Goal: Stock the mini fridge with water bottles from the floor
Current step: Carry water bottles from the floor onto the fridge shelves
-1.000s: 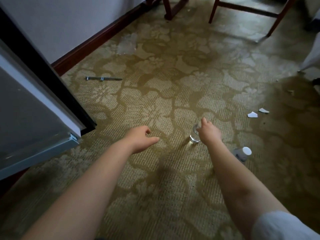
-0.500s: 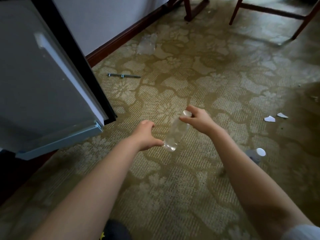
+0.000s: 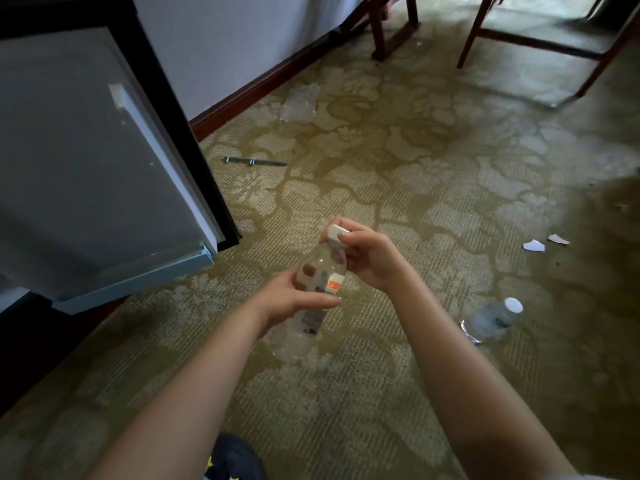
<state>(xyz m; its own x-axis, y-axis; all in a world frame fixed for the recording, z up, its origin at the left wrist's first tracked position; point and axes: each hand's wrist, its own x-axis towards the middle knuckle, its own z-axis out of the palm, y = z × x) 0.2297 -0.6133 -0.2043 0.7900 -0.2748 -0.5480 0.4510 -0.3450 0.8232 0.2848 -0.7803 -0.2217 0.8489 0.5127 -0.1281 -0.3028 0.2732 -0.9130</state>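
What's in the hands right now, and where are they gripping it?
One water bottle, held by both hands: the right hand pinches its white cap end, and the left hand grips round its labelled middle.

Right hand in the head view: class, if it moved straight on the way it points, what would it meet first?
The right hand, pinching the white cap of the clear water bottle, points left. Next it would probably meet the open grey mini fridge door, though depth is unclear.
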